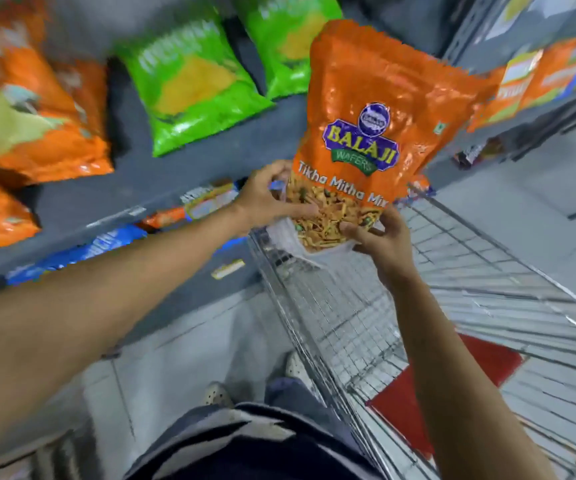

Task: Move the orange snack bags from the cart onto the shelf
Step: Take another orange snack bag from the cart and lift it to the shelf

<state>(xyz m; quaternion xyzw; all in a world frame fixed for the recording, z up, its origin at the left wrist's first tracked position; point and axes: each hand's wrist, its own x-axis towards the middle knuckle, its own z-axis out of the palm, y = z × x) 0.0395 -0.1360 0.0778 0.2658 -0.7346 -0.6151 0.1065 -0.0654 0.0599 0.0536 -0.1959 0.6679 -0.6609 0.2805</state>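
Note:
An orange snack bag [380, 109] labelled Balaji Tikha Mitha Mix stands upright in the air above the wire cart [400, 306], at about the height of the grey shelf [182, 168]. My left hand [269, 197] grips its lower left corner. My right hand [381, 233] holds its bottom right edge from below. Other orange bags [37, 109] lie on the shelf at the far left.
Two green snack bags [189, 84] lie on the shelf between the orange ones and the held bag. Blue and orange packs [99, 247] fill the shelf below. More orange packs [535, 77] sit on a shelf at the right. A red mat [452, 386] shows beneath the cart.

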